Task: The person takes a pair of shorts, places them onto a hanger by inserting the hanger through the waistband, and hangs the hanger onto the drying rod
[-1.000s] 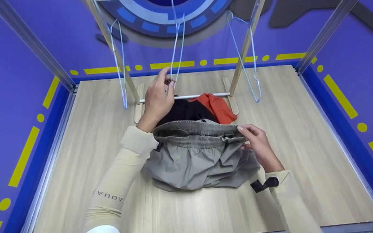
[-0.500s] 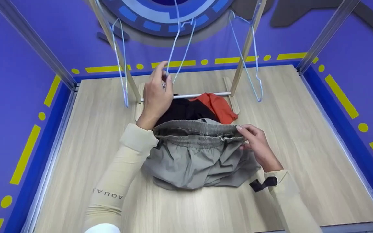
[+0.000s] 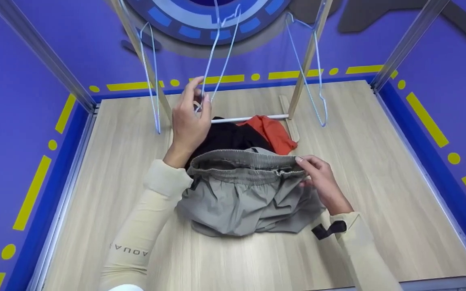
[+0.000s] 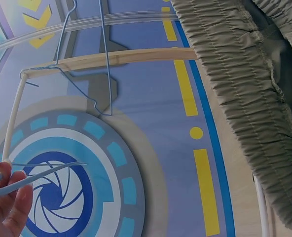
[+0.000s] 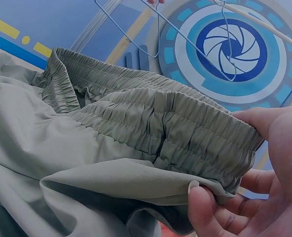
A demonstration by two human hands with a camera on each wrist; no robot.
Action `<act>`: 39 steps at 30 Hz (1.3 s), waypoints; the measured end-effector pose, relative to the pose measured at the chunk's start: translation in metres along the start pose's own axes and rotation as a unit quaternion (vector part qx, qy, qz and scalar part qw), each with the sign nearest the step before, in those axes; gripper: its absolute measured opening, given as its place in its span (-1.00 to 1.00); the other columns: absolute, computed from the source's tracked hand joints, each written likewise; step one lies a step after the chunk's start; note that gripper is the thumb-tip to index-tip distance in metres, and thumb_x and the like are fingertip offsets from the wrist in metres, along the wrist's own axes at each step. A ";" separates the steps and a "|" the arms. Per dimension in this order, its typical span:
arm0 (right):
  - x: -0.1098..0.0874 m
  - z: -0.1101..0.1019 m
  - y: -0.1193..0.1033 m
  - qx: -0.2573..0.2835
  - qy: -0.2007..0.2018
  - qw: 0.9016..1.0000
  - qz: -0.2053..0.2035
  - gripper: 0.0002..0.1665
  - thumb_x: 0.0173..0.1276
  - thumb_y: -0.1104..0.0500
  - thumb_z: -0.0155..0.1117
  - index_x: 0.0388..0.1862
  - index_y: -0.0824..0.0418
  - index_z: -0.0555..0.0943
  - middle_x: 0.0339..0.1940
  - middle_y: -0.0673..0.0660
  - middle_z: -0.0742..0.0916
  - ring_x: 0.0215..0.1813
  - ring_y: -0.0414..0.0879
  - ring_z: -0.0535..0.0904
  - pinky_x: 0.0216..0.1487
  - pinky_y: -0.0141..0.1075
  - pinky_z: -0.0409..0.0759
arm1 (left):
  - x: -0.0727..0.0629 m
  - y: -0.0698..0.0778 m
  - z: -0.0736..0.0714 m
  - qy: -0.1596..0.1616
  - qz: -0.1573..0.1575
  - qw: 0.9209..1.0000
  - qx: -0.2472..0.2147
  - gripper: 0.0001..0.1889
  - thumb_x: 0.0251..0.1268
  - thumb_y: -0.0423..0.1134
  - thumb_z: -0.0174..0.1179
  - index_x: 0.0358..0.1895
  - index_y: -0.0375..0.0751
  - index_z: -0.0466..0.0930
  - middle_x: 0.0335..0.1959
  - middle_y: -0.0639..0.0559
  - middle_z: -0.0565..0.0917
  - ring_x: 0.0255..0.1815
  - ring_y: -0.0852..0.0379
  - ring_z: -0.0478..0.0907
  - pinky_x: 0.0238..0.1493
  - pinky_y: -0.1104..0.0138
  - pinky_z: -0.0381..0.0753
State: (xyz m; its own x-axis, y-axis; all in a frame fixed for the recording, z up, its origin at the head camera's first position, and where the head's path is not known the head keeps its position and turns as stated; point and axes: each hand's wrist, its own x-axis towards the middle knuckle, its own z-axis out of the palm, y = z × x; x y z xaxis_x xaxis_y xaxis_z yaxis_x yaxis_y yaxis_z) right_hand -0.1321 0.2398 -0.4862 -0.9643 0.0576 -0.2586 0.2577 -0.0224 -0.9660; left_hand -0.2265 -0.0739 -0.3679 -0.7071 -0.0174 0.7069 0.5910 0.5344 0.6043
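A pair of grey-green pants (image 3: 237, 210) lies bunched on the wooden board, its elastic waistband (image 3: 249, 176) gaping toward the back. My right hand (image 3: 325, 182) pinches the right end of that waistband; in the right wrist view, the thumb (image 5: 254, 117) lies on top and the other fingers curl underneath. My left hand (image 3: 190, 119) is raised behind the waistband's left end and holds the lower end of a light-blue wire hanger (image 3: 211, 52). In the left wrist view, the hanger wire (image 4: 18, 186) runs between the fingers, and the pants' waistband (image 4: 235, 94) fills the right side.
A black garment (image 3: 233, 137) and a red-orange one (image 3: 271, 133) lie heaped behind the pants, by the rack's white lower bar (image 3: 237, 119). More wire hangers hang at the left wooden post (image 3: 162, 97) and right wooden post (image 3: 303, 64). Blue walls enclose the board.
My left hand has shifted left, and the hanger has tilted with it, its lower end drawn leftward. The right hand keeps its grip on the waistband, nearly still.
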 end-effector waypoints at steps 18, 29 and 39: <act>0.003 0.003 0.003 -0.005 0.015 1.000 0.009 -0.70 0.40 -0.08 0.19 -0.31 0.14 0.57 -0.43 -0.06 0.58 -0.43 -0.25 0.46 -0.57 -0.43 0.46 | -0.035 0.001 -0.037 -0.050 0.038 0.998 -0.028 -0.74 0.35 -0.33 0.14 0.06 -0.27 0.59 -0.40 -0.04 0.66 -0.65 0.26 0.35 -0.54 0.47 0.30; 0.004 0.004 0.002 -0.015 0.020 1.000 0.012 -0.71 0.42 -0.07 0.16 -0.34 0.11 0.57 -0.47 -0.07 0.58 -0.45 -0.25 0.46 -0.57 -0.40 0.46 | -0.047 0.000 -0.068 -0.140 0.093 0.986 -0.016 -0.74 0.30 -0.34 0.21 0.04 -0.21 0.63 -0.44 0.03 0.69 -0.69 0.25 0.21 -0.61 0.46 0.15; 0.004 0.004 0.001 -0.016 0.026 0.999 0.013 -0.70 0.42 -0.08 0.17 -0.35 0.12 0.57 -0.50 -0.08 0.58 -0.46 -0.26 0.45 -0.56 -0.41 0.43 | -0.052 0.004 -0.090 -0.205 0.115 0.972 -0.015 -0.73 0.28 -0.33 0.25 0.03 -0.14 0.67 -0.47 0.10 0.67 -0.67 0.28 0.23 -0.57 0.48 0.22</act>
State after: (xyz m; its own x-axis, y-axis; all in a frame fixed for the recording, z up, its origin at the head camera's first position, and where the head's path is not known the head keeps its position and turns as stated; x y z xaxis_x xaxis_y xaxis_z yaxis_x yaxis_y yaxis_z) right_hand -0.1360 0.2356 -0.4883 -0.9528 0.1085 -0.2834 0.2859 0.0075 -0.9582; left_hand -0.1522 -0.1466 -0.3691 -0.6461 0.4410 0.6229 0.7588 0.4592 0.4619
